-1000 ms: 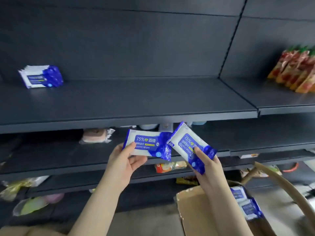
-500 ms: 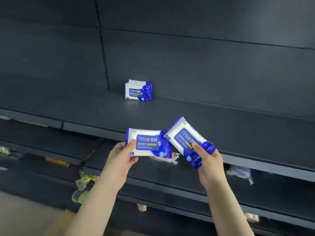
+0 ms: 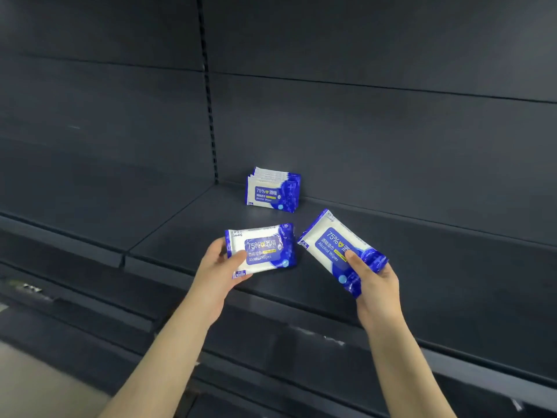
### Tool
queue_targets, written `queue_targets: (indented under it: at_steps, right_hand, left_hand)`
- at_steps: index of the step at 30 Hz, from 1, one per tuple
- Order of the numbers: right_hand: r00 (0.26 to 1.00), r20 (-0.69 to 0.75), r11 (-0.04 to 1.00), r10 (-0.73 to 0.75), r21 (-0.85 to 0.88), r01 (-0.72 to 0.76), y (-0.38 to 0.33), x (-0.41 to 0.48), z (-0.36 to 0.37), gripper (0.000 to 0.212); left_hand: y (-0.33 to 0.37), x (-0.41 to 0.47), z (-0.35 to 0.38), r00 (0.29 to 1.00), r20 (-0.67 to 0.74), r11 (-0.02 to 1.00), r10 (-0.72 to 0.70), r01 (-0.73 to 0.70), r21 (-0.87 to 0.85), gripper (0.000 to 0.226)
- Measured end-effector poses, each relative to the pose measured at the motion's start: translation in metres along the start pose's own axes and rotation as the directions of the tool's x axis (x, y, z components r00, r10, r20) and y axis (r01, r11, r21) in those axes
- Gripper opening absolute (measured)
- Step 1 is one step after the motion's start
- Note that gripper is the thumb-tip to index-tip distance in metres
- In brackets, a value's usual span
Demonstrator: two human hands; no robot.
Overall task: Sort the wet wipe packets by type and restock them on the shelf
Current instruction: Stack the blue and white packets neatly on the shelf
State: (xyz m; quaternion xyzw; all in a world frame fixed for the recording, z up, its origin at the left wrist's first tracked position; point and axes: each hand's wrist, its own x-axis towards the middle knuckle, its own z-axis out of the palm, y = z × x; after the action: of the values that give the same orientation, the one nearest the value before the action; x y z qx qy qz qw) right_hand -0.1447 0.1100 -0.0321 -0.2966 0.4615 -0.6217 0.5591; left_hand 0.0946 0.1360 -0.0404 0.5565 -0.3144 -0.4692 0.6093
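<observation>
My left hand [image 3: 221,267] grips a blue-and-white alcohol wipe packet [image 3: 265,248] by its left end, held level above the dark shelf [image 3: 422,267]. My right hand [image 3: 375,285] grips a second, identical packet [image 3: 334,245] by its lower right end, tilted up to the left. Both packets hover over the shelf's front half, a small gap between them. At the back of the same shelf stands a row of several matching packets [image 3: 272,190], upright against the back panel, just beyond my two hands.
A slotted upright post [image 3: 208,95] divides the dark back panel to the left of the standing packets. Lower dark shelves [image 3: 90,303] step out below. A patch of pale floor [image 3: 36,384] shows at the bottom left.
The view has swung left and closer to the shelf. Both hands have carried their packets forward and up toward the standing packets, and the two held packets have drawn slightly apart.
</observation>
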Motion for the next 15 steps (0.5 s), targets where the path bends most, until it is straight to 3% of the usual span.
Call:
queue_targets:
  at_steps: [9, 15]
  right_hand:
    - [1.0, 0.031, 0.998, -0.004, -0.064, 0.006, 0.002, 0.101, 0.018, 0.022]
    - [0.999, 0.041, 0.993, 0.019, -0.119, -0.014, 0.01, 0.13, 0.038, 0.022]
  left_hand:
    - [0.0, 0.111, 0.031, 0.982, -0.08, 0.971, 0.169, -0.152, 0.187, 0.025]
    - [-0.003, 0.162, 0.041, 0.951, -0.086, 0.887, 0.296, -0.24, 0.394, 0.023]
